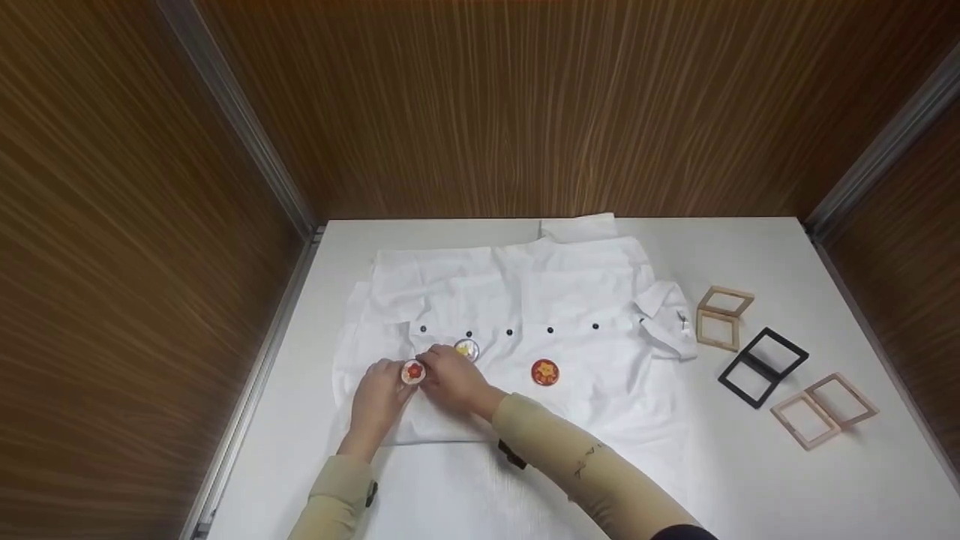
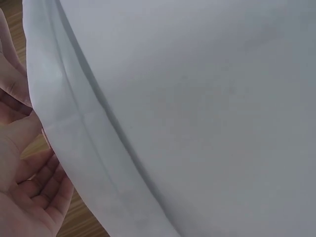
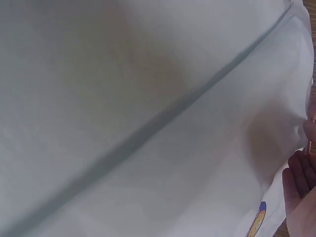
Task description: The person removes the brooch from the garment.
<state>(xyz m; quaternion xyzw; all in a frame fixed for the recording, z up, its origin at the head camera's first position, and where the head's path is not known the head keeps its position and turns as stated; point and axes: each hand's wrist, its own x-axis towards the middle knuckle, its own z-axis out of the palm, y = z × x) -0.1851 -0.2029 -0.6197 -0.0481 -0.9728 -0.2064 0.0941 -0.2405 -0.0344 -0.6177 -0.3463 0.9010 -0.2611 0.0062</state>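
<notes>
A white shirt (image 1: 480,292) lies spread on the table, with a row of small dark buttons. My left hand (image 1: 379,401) and right hand (image 1: 454,379) meet over its left part, pinching a round badge (image 1: 413,372) with a red flower from both sides. Partly behind my right hand, a second badge (image 1: 466,349) with a yellow design sits on the cloth. Further right is a red badge (image 1: 545,372) with a yellow flower. White fabric (image 2: 148,98) fills most of the left wrist view, and the pinched badge is mostly hidden there.
On the right of the white table (image 1: 757,247) stand three small hinged frames: a light wooden one (image 1: 718,330), a black one (image 1: 763,367) and a pinkish one (image 1: 823,411). Wood-grain panels (image 1: 510,112) enclose the back and sides.
</notes>
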